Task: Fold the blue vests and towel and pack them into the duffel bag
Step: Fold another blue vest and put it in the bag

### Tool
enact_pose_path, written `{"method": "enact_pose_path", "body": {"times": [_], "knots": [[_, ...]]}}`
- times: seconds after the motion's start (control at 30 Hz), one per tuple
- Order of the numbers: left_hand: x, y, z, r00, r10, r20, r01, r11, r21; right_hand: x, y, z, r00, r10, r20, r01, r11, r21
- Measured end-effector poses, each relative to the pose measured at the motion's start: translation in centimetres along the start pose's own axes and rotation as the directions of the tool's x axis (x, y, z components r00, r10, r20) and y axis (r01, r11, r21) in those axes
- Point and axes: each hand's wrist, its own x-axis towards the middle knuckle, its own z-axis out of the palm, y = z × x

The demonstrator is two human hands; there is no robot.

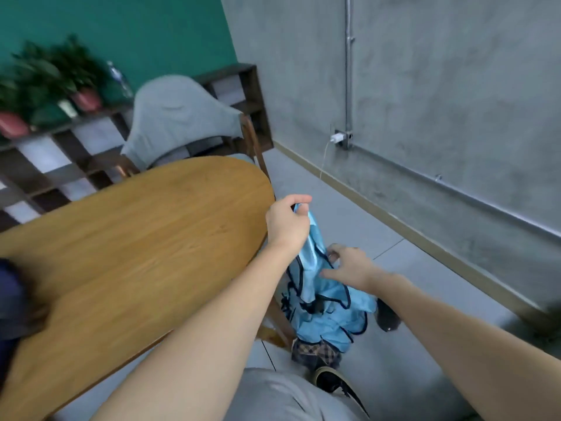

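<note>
Wooden surface left, grey floor right; left hand pinches blue vest top, right hand spread loosely on it.

1. We see a wooden counter with a rounded end.
2. Behind it stands a chair draped in grey cloth.
3. Potted plants line a dark shelf.
4. A white charger sits plugged into the grey wall.

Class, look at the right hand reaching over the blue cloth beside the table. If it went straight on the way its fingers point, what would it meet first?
Most likely the light blue vest hanging from the left hand. The right hand points leftward at its dark-trimmed fabric, fingertips already at it; depth is unclear.
</note>
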Motion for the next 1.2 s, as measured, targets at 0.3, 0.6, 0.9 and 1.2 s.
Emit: {"method": "enact_pose_path", "body": {"times": [0.3,0.6,0.9,1.2], "knots": [[-1.9,13.0,-12.6,0.957,0.261,-0.125,-0.269,0.962,-0.052,-6.4,-7.2,-8.3,0.954,-0.050,-0.294,0.004,0.988,-0.156],[-6.1,19.4,-27.0,0.897,0.312,-0.314,-0.339,0.940,-0.035,-14.2,-20.3,-19.1,0.786,-0.202,-0.584,0.143,0.979,-0.145],[-13.3,25.7,-44.7,0.748,0.354,-0.561,-0.485,0.869,-0.098,-22.1,-35.1,-25.0,0.609,-0.421,-0.672,0.275,0.907,-0.319],[-19.8,27.4,-52.0,0.796,0.450,-0.405,-0.510,0.859,-0.046,-26.5,-44.0,-25.2,0.506,-0.539,-0.673,0.399,0.838,-0.372]]}}
